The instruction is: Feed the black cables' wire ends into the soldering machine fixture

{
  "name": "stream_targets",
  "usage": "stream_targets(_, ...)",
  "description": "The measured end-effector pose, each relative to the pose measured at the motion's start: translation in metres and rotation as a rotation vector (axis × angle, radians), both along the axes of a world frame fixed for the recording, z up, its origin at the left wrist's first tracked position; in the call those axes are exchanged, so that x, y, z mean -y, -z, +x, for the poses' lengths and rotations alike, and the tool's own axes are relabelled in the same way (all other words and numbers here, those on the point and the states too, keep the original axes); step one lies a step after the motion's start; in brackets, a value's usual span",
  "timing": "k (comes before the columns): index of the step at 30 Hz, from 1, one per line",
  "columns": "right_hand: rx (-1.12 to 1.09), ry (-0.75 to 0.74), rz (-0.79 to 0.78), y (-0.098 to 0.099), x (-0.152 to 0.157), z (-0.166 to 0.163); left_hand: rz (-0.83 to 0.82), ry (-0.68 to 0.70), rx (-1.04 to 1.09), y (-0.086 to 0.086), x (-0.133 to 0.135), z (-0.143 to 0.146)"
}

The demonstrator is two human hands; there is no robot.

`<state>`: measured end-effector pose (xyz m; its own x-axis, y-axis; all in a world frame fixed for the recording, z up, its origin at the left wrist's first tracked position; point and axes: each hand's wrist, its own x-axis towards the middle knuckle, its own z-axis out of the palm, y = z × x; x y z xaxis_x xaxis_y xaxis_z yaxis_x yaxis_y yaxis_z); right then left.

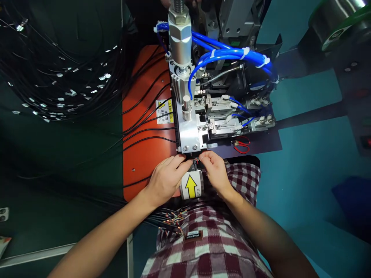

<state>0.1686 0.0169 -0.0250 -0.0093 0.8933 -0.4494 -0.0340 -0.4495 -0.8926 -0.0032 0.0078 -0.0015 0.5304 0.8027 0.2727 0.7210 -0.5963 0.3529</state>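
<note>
In the head view, my left hand is closed at the front of the metal machine, with thumb and fingertips pinched together. A black cable runs from the left into that hand. My right hand is closed in a pinch on the other side of a small gap. Between the fingertips show the thin wires of the cable end, one of them red; the fingers hide most of them. Just below the hands is a white plate with a yellow arrow.
Several black cables cross the orange plate into the machine's left side. A big bundle of cables lies at left. Stripped cable ends rest by the lap. Red-handled scissors lie at right. Blue air hoses arch above.
</note>
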Motion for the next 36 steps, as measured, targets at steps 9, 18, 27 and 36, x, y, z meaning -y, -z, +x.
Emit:
stream_targets(9, 0.055, 0.005, -0.005, -0.005, 0.004, 0.015, -0.002, 0.0, 0.07, 0.002, -0.001, -0.001)
stream_targets(18, 0.533, -0.184, 0.291, -0.015, 0.016, 0.011, -0.075, -0.009, 0.077, 0.004, 0.0, -0.003)
stream_targets(27, 0.096, -0.304, 0.099, -0.003, 0.0, 0.023, -0.054, -0.012, 0.061, 0.004, -0.001, -0.003)
stream_targets(36, 0.065, -0.273, 0.11, 0.015, -0.008, 0.029, 0.033, -0.011, -0.123, -0.004, 0.004, -0.004)
